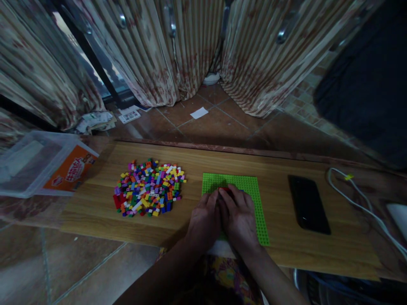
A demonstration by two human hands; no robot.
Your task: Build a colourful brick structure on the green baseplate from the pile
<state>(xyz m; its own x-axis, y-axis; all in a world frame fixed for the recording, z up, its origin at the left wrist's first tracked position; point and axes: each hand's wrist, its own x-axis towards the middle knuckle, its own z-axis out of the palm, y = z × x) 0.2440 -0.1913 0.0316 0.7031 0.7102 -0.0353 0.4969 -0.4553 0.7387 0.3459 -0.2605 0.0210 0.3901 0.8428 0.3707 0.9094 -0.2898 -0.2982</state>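
Note:
A bright green studded baseplate [251, 190] lies on a wooden board [203, 161]. Both my hands rest on the plate, side by side and touching. My left hand [203, 218] and my right hand [238, 214] have their fingertips pressed together over a small red brick [224, 189] on the plate. A hint of blue shows beside the right fingers. The hands cover most of what sits on the plate. A heap of several small bricks in many colours [148, 187] lies on the board to the left of the plate, apart from my hands.
A black phone [308, 204] lies flat on the board at the right, with a white cable [359, 199] beyond it. A clear plastic box with an orange label [47, 163] stands at the left. Curtains, tiled floor and scattered paper lie behind.

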